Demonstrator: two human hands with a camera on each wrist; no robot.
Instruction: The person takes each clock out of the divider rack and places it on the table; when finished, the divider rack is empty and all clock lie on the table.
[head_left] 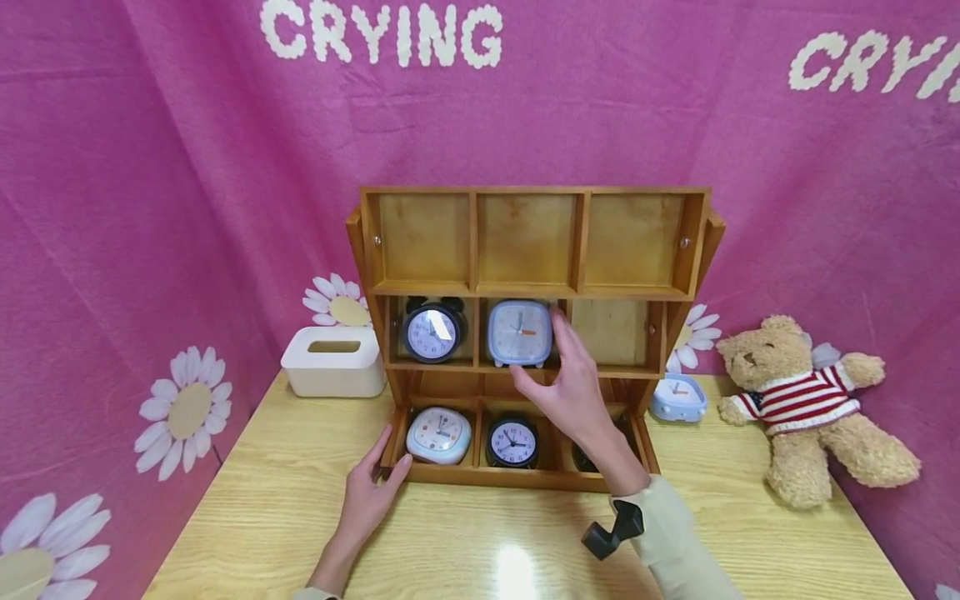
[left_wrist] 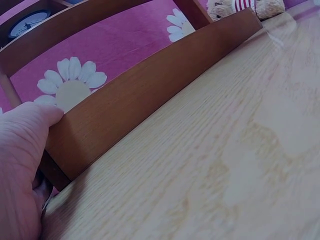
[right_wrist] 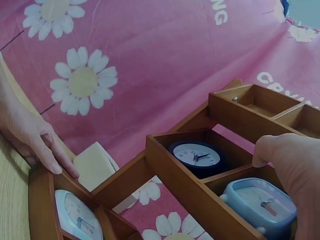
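A brown wooden shelf with three tiers of compartments stands on the table. My left hand grips its lower left front corner, the thumb over the front board's end. In the middle tier's centre compartment stands a blue square alarm clock. My right hand is beside that clock with thumb and fingers spread; whether they touch it I cannot tell. To its left is a black twin-bell alarm clock. The bottom tier holds a pale-blue rounded clock, a black round clock and a dark item mostly hidden behind my right arm.
A white tissue box is behind the shelf's left side. To the right are a small blue clock on the table and a teddy bear in a striped sweater. A pink curtain with daisies hangs behind.
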